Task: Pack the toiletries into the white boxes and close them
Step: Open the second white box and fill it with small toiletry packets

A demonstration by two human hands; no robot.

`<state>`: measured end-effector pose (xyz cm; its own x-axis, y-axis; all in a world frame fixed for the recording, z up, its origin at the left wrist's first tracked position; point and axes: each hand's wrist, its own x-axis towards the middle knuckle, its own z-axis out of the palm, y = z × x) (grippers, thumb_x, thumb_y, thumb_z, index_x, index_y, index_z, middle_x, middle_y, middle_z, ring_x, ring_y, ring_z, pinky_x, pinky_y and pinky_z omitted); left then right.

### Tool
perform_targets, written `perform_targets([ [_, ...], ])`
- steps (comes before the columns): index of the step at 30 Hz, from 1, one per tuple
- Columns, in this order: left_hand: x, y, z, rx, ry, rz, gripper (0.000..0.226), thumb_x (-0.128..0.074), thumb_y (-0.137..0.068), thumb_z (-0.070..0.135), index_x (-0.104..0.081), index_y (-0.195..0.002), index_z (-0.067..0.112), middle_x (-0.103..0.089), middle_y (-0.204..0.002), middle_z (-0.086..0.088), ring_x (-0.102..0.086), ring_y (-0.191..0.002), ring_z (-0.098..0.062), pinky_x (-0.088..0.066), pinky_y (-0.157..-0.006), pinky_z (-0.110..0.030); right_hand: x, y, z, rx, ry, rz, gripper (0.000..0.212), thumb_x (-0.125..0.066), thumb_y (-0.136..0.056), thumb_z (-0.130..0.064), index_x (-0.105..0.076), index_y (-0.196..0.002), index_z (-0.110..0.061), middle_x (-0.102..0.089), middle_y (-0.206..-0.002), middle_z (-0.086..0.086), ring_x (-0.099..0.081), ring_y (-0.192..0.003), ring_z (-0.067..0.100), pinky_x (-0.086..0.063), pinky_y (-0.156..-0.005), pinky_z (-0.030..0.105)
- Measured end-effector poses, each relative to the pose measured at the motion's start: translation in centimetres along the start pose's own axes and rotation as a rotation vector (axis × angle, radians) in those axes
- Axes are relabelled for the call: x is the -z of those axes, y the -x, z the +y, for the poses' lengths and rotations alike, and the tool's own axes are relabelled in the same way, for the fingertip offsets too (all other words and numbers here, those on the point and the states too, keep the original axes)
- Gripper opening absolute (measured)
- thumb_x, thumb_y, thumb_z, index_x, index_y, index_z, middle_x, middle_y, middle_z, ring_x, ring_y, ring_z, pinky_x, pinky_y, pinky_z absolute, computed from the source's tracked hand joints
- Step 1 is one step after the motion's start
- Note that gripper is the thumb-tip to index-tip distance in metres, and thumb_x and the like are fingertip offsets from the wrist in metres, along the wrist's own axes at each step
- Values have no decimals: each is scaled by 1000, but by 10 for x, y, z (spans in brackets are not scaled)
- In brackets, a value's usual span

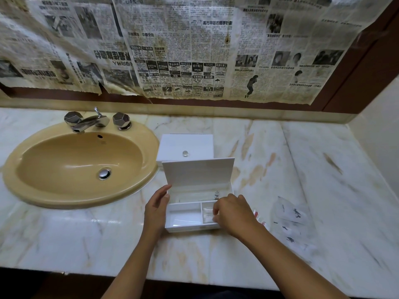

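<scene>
An open white box (185, 215) with inner compartments sits on the marble counter, its lid (198, 171) standing upright at the back. My left hand (156, 209) rests flat against the box's left wall, fingers apart. My right hand (234, 213) reaches into the small right compartment, fingers pinched on a clear sachet (208, 213) lying there. Another clear packet (200, 198) lies in the long rear compartment. Behind this box stands a second white box (185, 145), shut, with a clear knob on its lid. Several clear toiletry packets (291, 216) lie on the counter to the right.
A beige sink (82, 167) with a chrome tap (90, 120) fills the left of the marble counter (302, 160). Newspaper sheets (183, 46) cover the mirror behind. A wall closes the right side. The counter's front edge runs just below my forearms.
</scene>
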<state>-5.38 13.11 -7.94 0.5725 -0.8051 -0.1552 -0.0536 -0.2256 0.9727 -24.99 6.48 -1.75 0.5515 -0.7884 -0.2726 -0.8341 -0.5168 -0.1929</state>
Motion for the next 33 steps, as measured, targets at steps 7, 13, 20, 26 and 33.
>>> perform_targets([
  [7, 0, 1, 0, 9, -3, -10, 28, -48, -99, 9, -63, -115, 27, -60, -113, 18, -51, -100, 20, -36, -79, 5, -2, -1, -4, -5, -45, 35, 26, -55, -88, -3, -73, -101, -15, -65, -107, 7, -57, -97, 24, -40, -89, 28],
  [13, 0, 1, 0, -7, -12, 2, 28, -48, -98, 7, -63, -117, 21, -61, -116, 10, -51, -98, 23, -36, -78, 6, -4, 6, -6, 63, -81, -95, 30, -38, -100, -25, -65, -98, -13, -68, -108, 7, -57, -102, 27, -33, -91, 32],
  [20, 0, 2, 3, -10, -23, 2, 28, -48, -98, 6, -64, -116, 22, -61, -116, 9, -52, -98, 23, -36, -78, 6, 0, 10, -4, 58, -179, -69, 28, -42, -98, -28, -66, -103, -15, -68, -106, 5, -57, -102, 25, -37, -87, 31],
  [26, 1, 2, 3, -7, 5, -9, 28, -49, -99, 9, -64, -117, 24, -62, -119, 10, -53, -111, -1, -38, -86, -1, 26, 8, 21, -48, -301, 159, 23, -51, -90, -16, -69, -105, -18, -69, -102, 1, -60, -98, 20, -43, -92, 32],
  [33, 0, 4, 5, 0, 20, -5, 28, -48, -98, 8, -64, -116, 24, -62, -118, 10, -55, -105, 8, -38, -83, 2, 29, 8, 67, -179, -35, -56, 49, -69, -80, -19, -53, -124, -32, -51, -126, -2, -45, -118, 19, -30, -98, 35],
])
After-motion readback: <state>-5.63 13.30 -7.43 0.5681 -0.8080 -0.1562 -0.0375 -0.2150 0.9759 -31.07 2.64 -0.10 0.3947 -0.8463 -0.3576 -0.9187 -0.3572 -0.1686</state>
